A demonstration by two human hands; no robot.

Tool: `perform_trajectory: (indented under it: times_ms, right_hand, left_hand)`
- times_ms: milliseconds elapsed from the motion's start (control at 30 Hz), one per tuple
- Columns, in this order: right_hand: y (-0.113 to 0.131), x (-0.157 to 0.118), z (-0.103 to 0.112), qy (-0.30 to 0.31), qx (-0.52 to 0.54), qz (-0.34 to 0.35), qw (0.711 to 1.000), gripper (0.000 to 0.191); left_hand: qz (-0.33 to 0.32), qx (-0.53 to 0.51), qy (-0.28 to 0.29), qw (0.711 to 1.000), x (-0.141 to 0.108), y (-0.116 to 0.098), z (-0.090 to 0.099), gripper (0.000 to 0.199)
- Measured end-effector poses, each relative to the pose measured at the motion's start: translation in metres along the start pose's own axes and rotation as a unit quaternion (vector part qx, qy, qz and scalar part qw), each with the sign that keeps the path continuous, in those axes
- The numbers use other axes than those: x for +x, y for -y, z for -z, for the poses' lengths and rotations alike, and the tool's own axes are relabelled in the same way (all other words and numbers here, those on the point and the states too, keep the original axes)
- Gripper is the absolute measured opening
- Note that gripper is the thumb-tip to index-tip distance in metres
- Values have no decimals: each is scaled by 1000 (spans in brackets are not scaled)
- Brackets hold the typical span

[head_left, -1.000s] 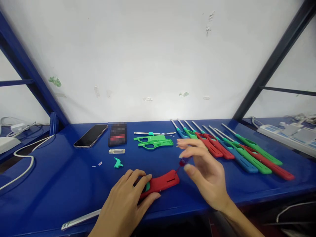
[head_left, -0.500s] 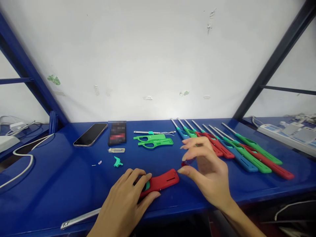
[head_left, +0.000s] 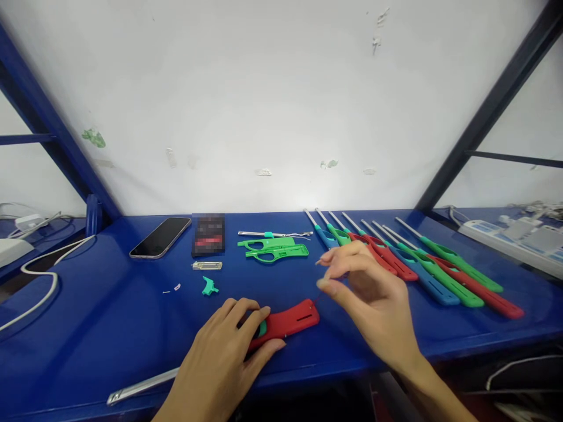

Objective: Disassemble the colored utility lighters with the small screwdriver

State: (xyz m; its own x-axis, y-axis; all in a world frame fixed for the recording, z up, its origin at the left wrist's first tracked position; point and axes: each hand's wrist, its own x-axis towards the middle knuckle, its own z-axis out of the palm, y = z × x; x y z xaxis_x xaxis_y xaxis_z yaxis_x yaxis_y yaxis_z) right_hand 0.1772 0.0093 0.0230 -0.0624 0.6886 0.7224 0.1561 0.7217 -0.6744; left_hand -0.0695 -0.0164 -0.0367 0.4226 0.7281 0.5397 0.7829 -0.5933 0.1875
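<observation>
My left hand (head_left: 229, 346) is closed over a red long-reach lighter (head_left: 292, 319) and presses it on the blue table. The lighter's metal tube (head_left: 141, 387) sticks out to the left below my wrist, and a bit of its teal trigger shows between my fingers. Just right of the handle's end hovers my right hand (head_left: 369, 299), thumb and index fingertips pinched together. A faint thin reddish line shows between those fingertips and the handle's end; what is pinched is too small to make out.
Several finished lighters (head_left: 426, 275) lie in a row at right. Behind are green lighter half-shells (head_left: 277, 252), a loose metal tube (head_left: 272, 235), a clear fuel tank (head_left: 207, 265), a teal trigger (head_left: 210, 286), a phone (head_left: 160, 237) and a blurred dark packet (head_left: 209, 235).
My right thumb and index finger have closed into a tighter pinch. The small dark red thing between them no longer shows. My left hand keeps its hold on the red lighter.
</observation>
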Motion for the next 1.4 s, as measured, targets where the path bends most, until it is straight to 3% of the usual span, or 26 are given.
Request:
perform_trajectory:
  times_ms: [200, 300, 367, 433, 533, 633, 800, 900, 1000, 1233, 1300, 1400]
  right_hand:
    - [-1, -2, 5, -10, -32, -34, 999, 23]
    - [-1, 1, 6, 13, -18, -33, 999, 15]
    - [-1, 2, 5, -9, -11, -17, 1000, 3]
    - [-2, 2, 4, -44, -18, 0, 999, 14]
    - [-2, 1, 3, -58, -37, -4, 998, 13]
    - [-2, 0, 4, -40, -26, -25, 999, 16]
    - [1, 1, 5, 47, -11, -28, 998, 22]
    - [2, 3, 5, 21, -9, -5, 1000, 7]
    - [3, 3, 7, -10, -36, 9, 999, 11]
    - [3, 1, 8, 55, -32, -13, 998, 32]
    - [2, 2, 6, 57, -17, -1, 998, 23]
    - [1, 3, 5, 9, -17, 34, 999, 11]
  left_hand:
    - [-2, 7, -7, 1000, -1, 2, -1, 37]
    - [1, 7, -4, 1000, -2, 1, -2, 38]
    - [5, 4, 0, 1000, -2, 1, -1, 38]
    - [5, 2, 0, 1000, -1, 0, -1, 37]
    - [3, 0, -3, 1000, -1, 0, -1, 37]
    - [1, -2, -7, 1000, -1, 0, -1, 38]
    - [-2, 0, -10, 1000, 0, -2, -1, 40]
    - [-5, 4, -9, 1000, 1, -2, 0, 40]
    - [-8, 6, -11, 1000, 1, -1, 0, 40]
    - [-2, -1, -19, 1000, 1, -2, 0, 40]
    - [-3, 1, -20, 1000, 1, -1, 0, 39]
    - [-3, 4, -18, 1000, 1, -1, 1, 40]
